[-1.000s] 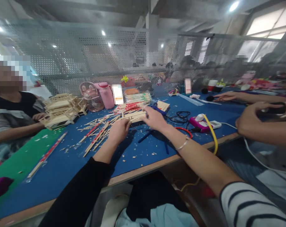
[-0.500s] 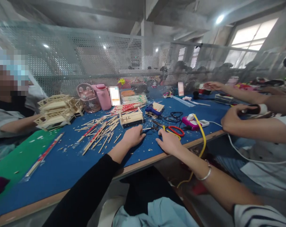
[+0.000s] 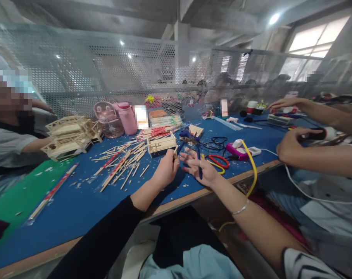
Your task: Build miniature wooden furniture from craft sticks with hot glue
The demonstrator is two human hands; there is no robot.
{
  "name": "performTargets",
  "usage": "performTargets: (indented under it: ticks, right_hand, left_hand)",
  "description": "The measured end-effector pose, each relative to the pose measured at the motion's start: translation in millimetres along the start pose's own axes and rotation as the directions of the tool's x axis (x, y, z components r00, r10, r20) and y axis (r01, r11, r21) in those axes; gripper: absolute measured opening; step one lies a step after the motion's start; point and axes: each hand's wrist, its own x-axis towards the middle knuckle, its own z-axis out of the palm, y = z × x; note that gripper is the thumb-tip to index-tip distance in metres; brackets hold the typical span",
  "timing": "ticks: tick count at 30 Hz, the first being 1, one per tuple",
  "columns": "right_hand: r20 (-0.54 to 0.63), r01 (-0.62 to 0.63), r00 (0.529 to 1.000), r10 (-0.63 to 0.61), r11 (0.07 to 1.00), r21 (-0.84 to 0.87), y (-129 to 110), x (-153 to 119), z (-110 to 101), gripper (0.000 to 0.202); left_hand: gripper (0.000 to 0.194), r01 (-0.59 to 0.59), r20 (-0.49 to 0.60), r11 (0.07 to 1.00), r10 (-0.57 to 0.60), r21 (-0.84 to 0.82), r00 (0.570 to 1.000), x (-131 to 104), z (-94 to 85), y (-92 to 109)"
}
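Note:
My left hand (image 3: pixel 166 168) is closed in a pinch around a short wooden stick (image 3: pixel 176 149), whose tip pokes up above the fingers. A pair of blue-handled pliers (image 3: pixel 199 164) stands upright in my right hand (image 3: pixel 203 170), jaws pointing away. One handle lies across the palm, and the fingers are partly spread around the tool. A small wooden model (image 3: pixel 161 145) with a railing sits just beyond my left hand. Behind the pliers' jaws is a blue glue gun (image 3: pixel 184 134), partly hidden. Scissors (image 3: pixel 219 161) with red and yellow handles lie right of my right hand.
Loose wooden sticks (image 3: pixel 123 164) and scraps litter the blue table (image 3: pixel 91 209). Larger wooden models (image 3: pixel 68 135), a pink bottle (image 3: pixel 127 118) and a clear bottle stand farther back. A purple power strip (image 3: pixel 237 151) with cables sits right. Co-workers' arms (image 3: pixel 318 155) flank both sides.
My right hand has lifted the pliers off the table and turned palm inward. My left hand has turned upward, raising the wooden stick. A co-worker's far hand at right has shifted right.

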Motion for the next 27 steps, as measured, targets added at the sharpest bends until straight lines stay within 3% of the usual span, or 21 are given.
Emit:
performTargets:
  ticks: [3,7,10,12,14,17,22,27]
  right_hand:
    - [0.179,-0.045,0.983,0.035,0.998,0.050,-3.9,6.4,9.0,0.049]
    - [0.163,-0.024,0.986,0.024,1.000,0.002,-9.3,16.0,9.2,0.060]
    - [0.152,0.024,0.988,0.007,0.979,-0.203,-22.1,20.4,-3.6,0.063]
    - [0.133,0.063,0.991,0.001,0.878,-0.474,-33.0,19.9,-13.8,0.061]
    - [0.110,0.078,0.994,0.005,0.669,-0.739,-41.9,16.8,-20.4,0.060]
    - [0.074,0.070,0.997,-0.007,0.400,-0.914,-46.8,10.7,-19.5,0.066]
    - [0.092,0.078,0.995,0.037,0.267,-0.960,-44.0,7.9,-5.6,0.066]
    - [0.141,0.131,0.990,0.023,0.247,-0.960,-46.7,10.8,-1.5,0.064]
  left_hand:
    - [0.011,-0.007,0.049,0.991,0.013,-0.132,0.999,-0.5,4.5,-1.4]
    - [0.025,0.085,0.117,0.960,-0.055,-0.268,0.992,2.0,2.4,-9.3]
    - [0.041,0.129,0.098,0.946,-0.104,-0.298,0.990,4.8,-5.3,-12.1]
    - [0.045,0.131,0.048,0.963,-0.123,-0.238,0.991,6.5,-11.0,-12.5]
    - [0.043,0.125,0.004,0.977,-0.126,-0.170,0.992,7.5,-15.3,-12.6]
    - [0.040,0.116,-0.028,0.981,-0.122,-0.158,0.992,7.6,-17.5,-12.5]
    - [0.037,0.092,-0.042,0.978,-0.101,-0.187,0.994,6.3,-16.5,-12.5]
    - [0.034,0.051,-0.015,0.962,-0.057,-0.268,0.998,6.3,-15.5,-13.0]
